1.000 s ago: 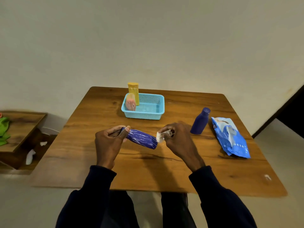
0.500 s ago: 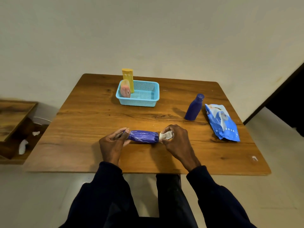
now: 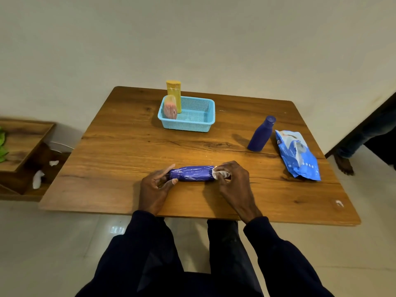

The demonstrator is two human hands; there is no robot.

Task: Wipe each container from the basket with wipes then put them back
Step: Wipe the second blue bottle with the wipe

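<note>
A purple tube-shaped container (image 3: 194, 173) lies sideways just above the table near its front edge. My left hand (image 3: 156, 187) grips its left end. My right hand (image 3: 232, 181) presses a crumpled white wipe (image 3: 220, 173) against its right end. A light blue mesh basket (image 3: 200, 123) stands at the back of the table, holding a yellow bottle (image 3: 174, 93) upright and a pink-orange container (image 3: 170, 110) at its left end. A dark blue bottle (image 3: 261, 135) stands upright to the right, beside a blue pack of wipes (image 3: 297, 154).
The wooden table (image 3: 128, 146) stands against a plain wall. A low wooden shelf (image 3: 19, 144) sits at the left, with white scraps on it and something green at the frame edge. A person's bare foot (image 3: 344, 165) shows on the floor at the right.
The purple container has come down from a tilted hold to level and close to the table. The wipe stays at its right end. The camera view has shifted back from the table.
</note>
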